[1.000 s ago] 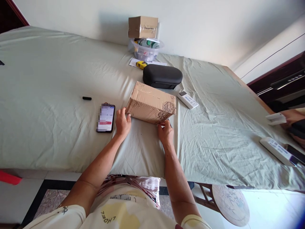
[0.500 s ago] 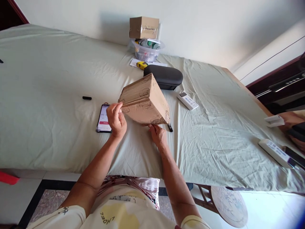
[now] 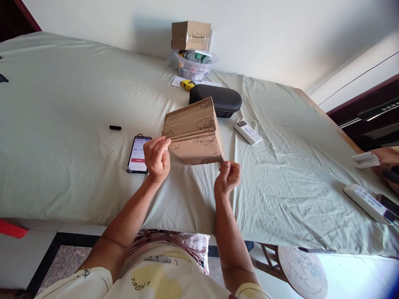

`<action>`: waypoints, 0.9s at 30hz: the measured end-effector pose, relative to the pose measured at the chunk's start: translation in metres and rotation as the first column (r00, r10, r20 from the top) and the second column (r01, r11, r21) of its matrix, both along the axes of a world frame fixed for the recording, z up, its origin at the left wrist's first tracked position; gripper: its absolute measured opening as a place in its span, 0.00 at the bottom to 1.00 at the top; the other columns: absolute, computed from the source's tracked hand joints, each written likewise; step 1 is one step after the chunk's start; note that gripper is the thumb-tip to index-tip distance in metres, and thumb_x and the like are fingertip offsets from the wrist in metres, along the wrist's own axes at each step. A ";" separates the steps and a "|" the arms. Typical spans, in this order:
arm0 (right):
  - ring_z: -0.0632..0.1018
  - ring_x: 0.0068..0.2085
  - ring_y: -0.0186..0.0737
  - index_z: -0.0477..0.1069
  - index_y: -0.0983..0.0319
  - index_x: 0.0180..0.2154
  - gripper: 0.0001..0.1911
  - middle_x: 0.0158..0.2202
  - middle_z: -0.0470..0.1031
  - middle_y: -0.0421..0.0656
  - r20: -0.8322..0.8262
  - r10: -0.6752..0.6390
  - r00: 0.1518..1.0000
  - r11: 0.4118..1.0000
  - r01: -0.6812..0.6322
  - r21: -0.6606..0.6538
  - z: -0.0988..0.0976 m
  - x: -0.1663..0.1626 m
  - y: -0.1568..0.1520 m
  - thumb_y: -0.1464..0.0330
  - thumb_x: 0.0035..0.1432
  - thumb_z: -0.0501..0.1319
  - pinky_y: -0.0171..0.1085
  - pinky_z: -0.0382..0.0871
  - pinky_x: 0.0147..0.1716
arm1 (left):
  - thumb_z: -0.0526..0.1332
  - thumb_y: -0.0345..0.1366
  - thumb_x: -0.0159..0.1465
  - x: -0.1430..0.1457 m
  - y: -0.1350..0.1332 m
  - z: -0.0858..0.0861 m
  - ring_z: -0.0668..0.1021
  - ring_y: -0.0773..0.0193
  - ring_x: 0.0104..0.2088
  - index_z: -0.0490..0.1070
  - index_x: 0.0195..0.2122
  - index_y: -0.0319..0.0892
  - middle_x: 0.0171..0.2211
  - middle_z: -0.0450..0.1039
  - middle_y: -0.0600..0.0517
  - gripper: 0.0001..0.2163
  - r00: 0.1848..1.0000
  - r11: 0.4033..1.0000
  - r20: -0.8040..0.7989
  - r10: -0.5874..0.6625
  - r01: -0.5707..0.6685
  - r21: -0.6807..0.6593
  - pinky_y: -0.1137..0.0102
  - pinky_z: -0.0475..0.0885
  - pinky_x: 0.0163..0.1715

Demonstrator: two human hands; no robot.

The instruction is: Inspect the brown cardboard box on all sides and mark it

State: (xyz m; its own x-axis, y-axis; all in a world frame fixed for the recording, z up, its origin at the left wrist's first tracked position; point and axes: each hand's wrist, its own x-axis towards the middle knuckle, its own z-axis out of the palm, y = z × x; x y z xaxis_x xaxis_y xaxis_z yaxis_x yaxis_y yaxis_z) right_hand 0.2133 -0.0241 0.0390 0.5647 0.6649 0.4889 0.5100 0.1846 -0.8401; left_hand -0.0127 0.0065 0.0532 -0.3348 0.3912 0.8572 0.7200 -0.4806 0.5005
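Observation:
A brown cardboard box (image 3: 195, 131) wrapped in tape and marked with black scribbles is lifted and tilted above the pale green cloth (image 3: 62, 124). My left hand (image 3: 157, 160) is closed in a pinch on its lower left corner. Just below the box's lower right corner, my right hand (image 3: 228, 177) has its fingers curled shut. Whether it touches the box, and what is inside the fingers, is hidden.
A phone (image 3: 139, 153) with a lit screen lies left of my left hand, a small black cap (image 3: 115, 127) beyond it. Behind the box are a black case (image 3: 218, 99), a white remote (image 3: 248, 132), a yellow tape measure (image 3: 187, 85) and a plastic tub (image 3: 195, 66) under a small carton (image 3: 190, 35). Another person's hand (image 3: 386, 160) is at the right edge.
The box went from lying flat on the cloth to lifted and tilted. My right hand left its underside and curled shut at the lower right corner.

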 end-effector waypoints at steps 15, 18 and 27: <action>0.73 0.26 0.36 0.74 0.60 0.42 0.30 0.23 0.71 0.36 -0.086 0.213 0.973 0.948 -0.228 -0.222 -0.001 0.000 0.004 0.41 0.66 0.54 0.37 0.68 0.31 | 0.52 0.41 0.78 0.000 -0.005 0.005 0.79 0.57 0.54 0.78 0.45 0.47 0.52 0.79 0.43 0.14 0.995 0.995 -0.021 -0.094 0.093 -0.030 0.60 0.77 0.51; 0.67 0.24 0.34 0.68 0.58 0.29 0.30 0.20 0.64 0.34 0.015 0.202 0.979 0.932 -0.188 -0.311 -0.002 0.003 0.003 0.40 0.66 0.52 0.36 0.61 0.30 | 0.53 0.38 0.77 0.001 -0.006 0.008 0.79 0.57 0.58 0.77 0.49 0.46 0.57 0.78 0.43 0.12 0.984 0.993 -0.148 -0.096 0.105 0.054 0.61 0.76 0.54; 0.64 0.26 0.34 0.61 0.57 0.26 0.19 0.22 0.66 0.36 0.056 0.150 0.987 0.917 -0.118 -0.381 -0.009 0.008 0.012 0.54 0.66 0.51 0.37 0.55 0.30 | 0.55 0.34 0.76 0.026 -0.014 0.010 0.68 0.49 0.72 0.66 0.69 0.47 0.73 0.64 0.39 0.21 0.888 0.952 -0.346 -0.304 0.296 -0.079 0.54 0.66 0.68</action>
State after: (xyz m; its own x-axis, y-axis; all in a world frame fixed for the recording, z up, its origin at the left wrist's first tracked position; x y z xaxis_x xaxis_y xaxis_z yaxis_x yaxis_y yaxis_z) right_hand 0.2214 -0.0123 0.0302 0.4264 0.8750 0.2291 0.5725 -0.0650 -0.8173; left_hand 0.0134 -0.0075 0.0631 0.1213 0.4465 0.8865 0.6736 -0.6930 0.2569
